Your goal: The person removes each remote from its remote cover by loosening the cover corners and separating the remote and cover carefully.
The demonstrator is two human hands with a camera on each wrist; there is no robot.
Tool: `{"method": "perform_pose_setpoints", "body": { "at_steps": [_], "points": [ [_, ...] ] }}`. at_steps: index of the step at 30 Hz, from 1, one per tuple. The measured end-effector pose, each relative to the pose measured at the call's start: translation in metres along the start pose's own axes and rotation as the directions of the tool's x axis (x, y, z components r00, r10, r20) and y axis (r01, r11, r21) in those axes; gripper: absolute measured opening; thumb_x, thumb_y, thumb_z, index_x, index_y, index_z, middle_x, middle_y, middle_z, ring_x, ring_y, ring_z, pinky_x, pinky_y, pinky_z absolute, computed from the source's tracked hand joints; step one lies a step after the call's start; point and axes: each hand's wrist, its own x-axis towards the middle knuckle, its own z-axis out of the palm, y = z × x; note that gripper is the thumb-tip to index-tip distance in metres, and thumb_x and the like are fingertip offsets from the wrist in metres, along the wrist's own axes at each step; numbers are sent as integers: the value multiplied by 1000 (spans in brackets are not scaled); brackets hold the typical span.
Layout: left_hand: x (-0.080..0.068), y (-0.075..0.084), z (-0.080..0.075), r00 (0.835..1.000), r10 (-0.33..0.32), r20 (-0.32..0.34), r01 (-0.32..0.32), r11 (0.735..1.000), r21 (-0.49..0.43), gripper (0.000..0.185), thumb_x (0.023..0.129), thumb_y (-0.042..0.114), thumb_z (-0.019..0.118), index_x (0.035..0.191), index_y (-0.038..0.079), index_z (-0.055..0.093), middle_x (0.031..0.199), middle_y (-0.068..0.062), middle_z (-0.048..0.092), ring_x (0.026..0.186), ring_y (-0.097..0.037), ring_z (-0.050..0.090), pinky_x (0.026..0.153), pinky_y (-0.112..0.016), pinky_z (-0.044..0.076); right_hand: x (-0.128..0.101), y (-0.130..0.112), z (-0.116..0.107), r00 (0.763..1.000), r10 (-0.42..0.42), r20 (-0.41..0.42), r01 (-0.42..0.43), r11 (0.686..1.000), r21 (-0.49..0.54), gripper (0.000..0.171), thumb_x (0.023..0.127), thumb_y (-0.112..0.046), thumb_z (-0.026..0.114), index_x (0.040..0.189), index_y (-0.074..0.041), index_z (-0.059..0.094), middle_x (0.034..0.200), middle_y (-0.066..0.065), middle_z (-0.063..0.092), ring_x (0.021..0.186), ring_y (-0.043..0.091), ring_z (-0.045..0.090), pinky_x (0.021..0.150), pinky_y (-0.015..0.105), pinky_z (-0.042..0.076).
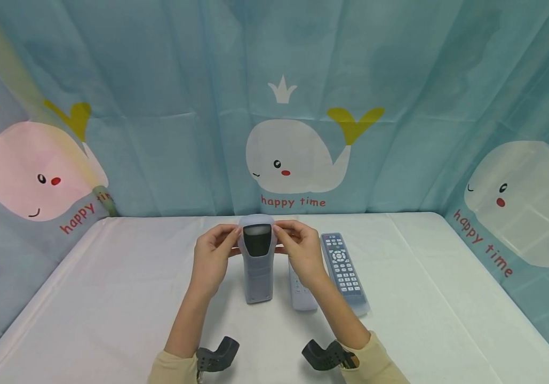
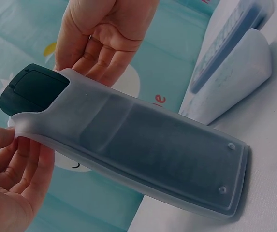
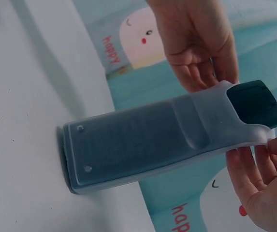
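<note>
A remote control (image 2: 34, 89) is inside a translucent silicone sleeve (image 1: 259, 280). The sleeve stands tilted up, its lower end at the white table. Its dark end (image 1: 257, 242) shows through the sleeve's opening; the buttoned face is hidden. My left hand (image 1: 211, 262) pinches the left rim of the opening between thumb and fingers. On the opposite side, my right hand (image 1: 305, 257) pinches the right rim the same way. Both wrist views show the rim drawn outward at the fingertips, with the sleeve's back (image 3: 133, 137) facing the cameras.
Right of the sleeve lies a pale covered remote (image 1: 304, 296), partly hidden by my right hand. Beyond it, a longer blue-grey covered remote (image 1: 345, 269) lies buttons up. A teal curtain (image 1: 183, 160) with whale prints borders the white table (image 1: 125, 298) behind and at both sides.
</note>
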Motion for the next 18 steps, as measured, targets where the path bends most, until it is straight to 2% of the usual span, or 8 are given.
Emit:
{"method": "perform_pose_setpoints", "body": {
  "at_steps": [11, 18],
  "points": [
    [2, -4, -1, 999, -38, -1, 38, 999, -10, 24, 108, 11, 61, 123, -5, 71, 109, -17, 73, 87, -11, 69, 82, -20, 61, 0, 3, 1, 1000, 19, 4, -19, 1000, 21, 22, 104, -8, 67, 119, 7, 72, 107, 18, 75, 79, 13, 71, 75, 29, 65],
    [4, -3, -8, 995, -46, 86, 48, 999, -15, 27, 110, 12, 58, 129, -5, 67, 115, -16, 70, 92, -12, 67, 87, -26, 62, 1, 5, 0, 1000, 22, 7, -23, 999, 24, 24, 105, -11, 67, 120, 6, 72, 105, 17, 76, 81, 15, 73, 77, 33, 66]
  ]
}}
